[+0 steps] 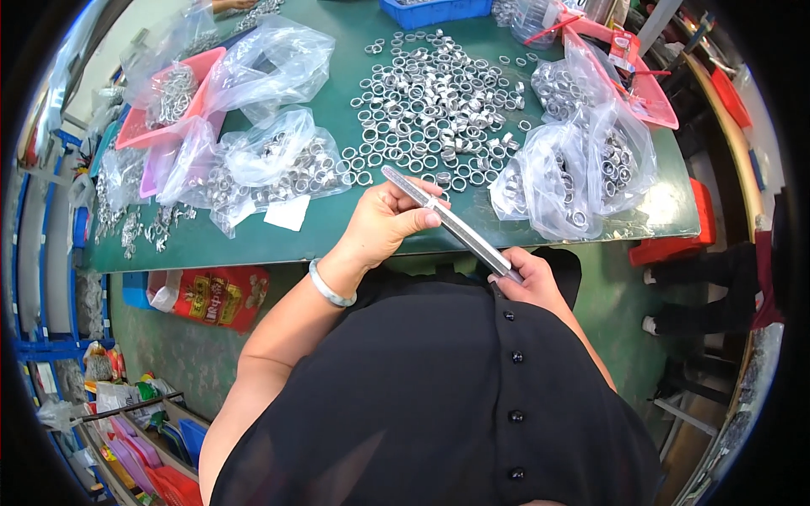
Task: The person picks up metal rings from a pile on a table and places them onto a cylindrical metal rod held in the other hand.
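A tapered grey metal ring mandrel [472,239] lies slantwise in front of my body, its thin end up to the left. My right hand [533,278] is closed around its thick lower end. Partway along the mandrel sits a silver ring [432,203], partly hidden by fingers. My left hand [384,221] closes at that ring, thumb on the near side and fingers curled behind the mandrel. Just past both hands, many loose silver rings [430,105] are spread over the green table [337,228].
Clear plastic bags of rings [287,160] lie at left, and another ring-filled bag [561,181] at right. Pink trays [190,110] stand at both sides, a blue bin [434,12] at the far edge. A red printed bag [221,295] sits below the table. Someone in dark trousers [709,287] is at right.
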Motion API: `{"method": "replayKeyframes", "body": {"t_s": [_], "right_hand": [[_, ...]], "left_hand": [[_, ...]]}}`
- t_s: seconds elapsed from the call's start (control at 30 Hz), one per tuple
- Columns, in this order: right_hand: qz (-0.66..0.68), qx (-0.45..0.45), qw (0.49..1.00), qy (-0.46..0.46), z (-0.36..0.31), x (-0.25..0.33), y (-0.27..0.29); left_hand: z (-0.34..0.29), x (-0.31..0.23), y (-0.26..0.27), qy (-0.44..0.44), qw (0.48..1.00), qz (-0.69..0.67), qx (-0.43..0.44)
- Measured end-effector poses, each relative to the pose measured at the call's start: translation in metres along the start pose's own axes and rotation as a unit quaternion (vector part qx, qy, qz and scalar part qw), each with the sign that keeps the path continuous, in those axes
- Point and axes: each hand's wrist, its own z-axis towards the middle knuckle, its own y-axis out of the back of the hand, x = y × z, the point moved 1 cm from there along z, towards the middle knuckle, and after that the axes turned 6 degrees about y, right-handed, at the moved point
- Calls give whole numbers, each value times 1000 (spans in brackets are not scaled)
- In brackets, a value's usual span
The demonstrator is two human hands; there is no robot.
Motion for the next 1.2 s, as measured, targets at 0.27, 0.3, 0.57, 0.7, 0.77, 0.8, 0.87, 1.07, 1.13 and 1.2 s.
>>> {"method": "replayKeyframes", "body": {"t_s": [0.27,0.3,0.57,0.7,0.77,0.8,0.87,1.07,1.13,1.2], "right_hand": [[0,11,1000,-23,-1,-3,-1],[6,13,1000,-25,-1,-2,-1],[67,42,995,-55,-1,-5,-2],[79,48,994,-56,-1,-7,-1],[82,47,994,-57,-1,-8,-2],[83,47,994,-57,-1,-8,-2],[86,48,993,-57,-1,-7,-2],[58,25,996,-58,1,-1,-3],[66,19,996,-55,0,-2,-2],[72,7,995,-64,-1,-4,0]], "left_hand": [[0,8,2,0,999,-37,-17],[-1,7,2,5,999,-36,-20],[-2,1,1,37,999,-22,-25],[-2,2,1,35,999,-23,-27],[-1,3,2,35,999,-22,-27],[-1,3,2,36,999,-24,-28],[-1,3,1,37,998,-28,-32],[4,1,17,-23,994,-89,-66],[8,-8,36,-110,981,-138,-74],[7,-23,48,-104,977,-164,-85]]}}
